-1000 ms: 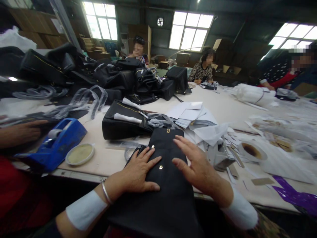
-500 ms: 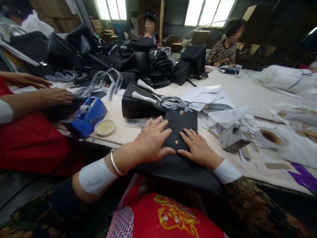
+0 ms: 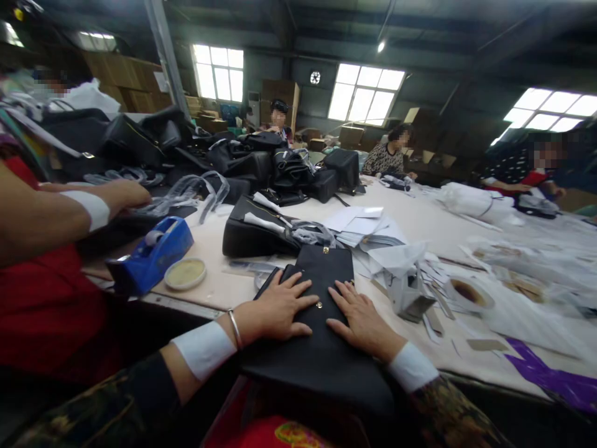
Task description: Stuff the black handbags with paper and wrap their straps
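A flat black leather bag [image 3: 326, 348] lies across the table's near edge and hangs toward my lap. A small gold snap [image 3: 319, 305] shows on it between my hands, and a gold clasp [image 3: 326, 250] sits at its far end. My left hand [image 3: 277, 308] rests flat on the bag's left side, fingers spread, a silver bangle on the wrist. Flat on the bag's right side lies my right hand [image 3: 359, 317], fingers stretched out. Neither hand grips anything.
A blue tape dispenser [image 3: 153, 252] and a round dish [image 3: 185, 272] stand to the left, beside a person's arm in red [image 3: 56, 211]. Another black bag [image 3: 254, 233], loose papers [image 3: 364, 227], a tape roll [image 3: 469, 292] and a heap of black bags [image 3: 242, 162] lie beyond. Other people sit across the table.
My right hand came down flat onto the bag after hovering. Both hands have shifted slightly on it while the camera tilted down and back up. The neighbour's arm has reached further in.
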